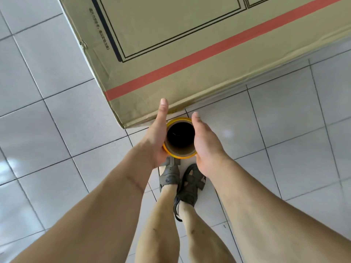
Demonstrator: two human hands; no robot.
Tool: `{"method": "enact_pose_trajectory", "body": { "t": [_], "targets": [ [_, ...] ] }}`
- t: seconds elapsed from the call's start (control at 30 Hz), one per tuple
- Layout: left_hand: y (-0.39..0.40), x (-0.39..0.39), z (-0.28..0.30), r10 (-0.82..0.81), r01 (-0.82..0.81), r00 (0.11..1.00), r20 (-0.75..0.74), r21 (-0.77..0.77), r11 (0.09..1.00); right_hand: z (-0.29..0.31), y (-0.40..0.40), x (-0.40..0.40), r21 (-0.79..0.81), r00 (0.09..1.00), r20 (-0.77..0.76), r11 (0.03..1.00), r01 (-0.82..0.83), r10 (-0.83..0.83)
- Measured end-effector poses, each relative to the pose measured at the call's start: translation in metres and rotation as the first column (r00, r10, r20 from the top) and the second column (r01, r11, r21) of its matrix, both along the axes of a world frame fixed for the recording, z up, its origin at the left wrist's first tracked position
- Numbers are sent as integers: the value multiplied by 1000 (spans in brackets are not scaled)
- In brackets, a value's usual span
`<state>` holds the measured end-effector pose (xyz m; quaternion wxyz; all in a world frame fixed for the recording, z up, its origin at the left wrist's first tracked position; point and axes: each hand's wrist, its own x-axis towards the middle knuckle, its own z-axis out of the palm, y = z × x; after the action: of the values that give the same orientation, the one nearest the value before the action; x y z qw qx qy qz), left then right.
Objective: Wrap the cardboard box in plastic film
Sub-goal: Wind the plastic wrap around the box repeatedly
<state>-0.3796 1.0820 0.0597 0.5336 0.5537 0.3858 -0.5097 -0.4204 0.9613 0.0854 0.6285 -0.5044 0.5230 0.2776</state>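
- Box (199,59): we find it on the tiled floor (47,130), near corner just ahead of the hands. A red stripe (218,46) runs across the face we see, with black printed frames above it.
- Film on the box: we see none for certain. The face looks like bare cardboard; a faint sheen along the lower right edge could be film or only glare, and we cannot tell which.
- Roll (180,138): held upright between both hands, seen end-on down its dark hollow core. A yellow rim shows around the cardboard tube. It sits just beside the box corner; whether it touches the box we cannot tell.
- Left hand (156,133): pressed flat against the left side of the roll, thumb straight and pointing toward the box. Its other fingers are hidden behind the roll.
- Right hand (205,143): pressed flat against the right side of the roll, thumb extended forward. Fingers underneath are out of sight.
- Loose film: no free tail is visible between roll and box.
- Other: the person's feet in dark sandals (182,179) stand directly below the roll.
- Progress, in our judgement: early. The roll is in hand and positioned at the corner, but no anchoring of film is evident.
- Remaining, in our judgement: fix the film end to the box, carry the roll around all sides, then cut or tear off.
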Motion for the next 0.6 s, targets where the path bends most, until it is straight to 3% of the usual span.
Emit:
{"method": "enact_pose_trajectory", "body": {
  "t": [0.07, 0.13, 0.23, 0.33, 0.4, 0.5, 0.6],
  "targets": [
    [-4, -7, -2, 19, -23, 999, -38, -89, 996, -2, -9, 5, -148, 989, 54, 981, -126, 135],
    [-14, -14, 1, -38, 33, 997, -62, -81, 996, -4, -19, 5, -241, 984, 46, 958, -156, 172],
    [-25, -13, -6, -68, 65, 997, 32, 86, 994, -3, -26, 1, -158, 993, 5, 981, -115, 117],
    [-30, -1, -4, -25, 24, 999, 34, 7, 1000, -5, -26, -5, -23, 999, 20, 999, -47, 48],
    [-31, 4, -2, -10, 10, 1000, 5, -54, 999, -6, -28, -1, -47, 999, 42, 998, -29, 31],
    [-28, 1, -8, -35, 26, 998, -60, -144, 989, 0, -35, 9, -183, 988, 42, 973, -140, 150],
    [-38, 1, -4, -158, 158, 987, 3, -11, 987, -3, -47, 5, -204, 984, 32, 965, -164, 174]
  ]
}}
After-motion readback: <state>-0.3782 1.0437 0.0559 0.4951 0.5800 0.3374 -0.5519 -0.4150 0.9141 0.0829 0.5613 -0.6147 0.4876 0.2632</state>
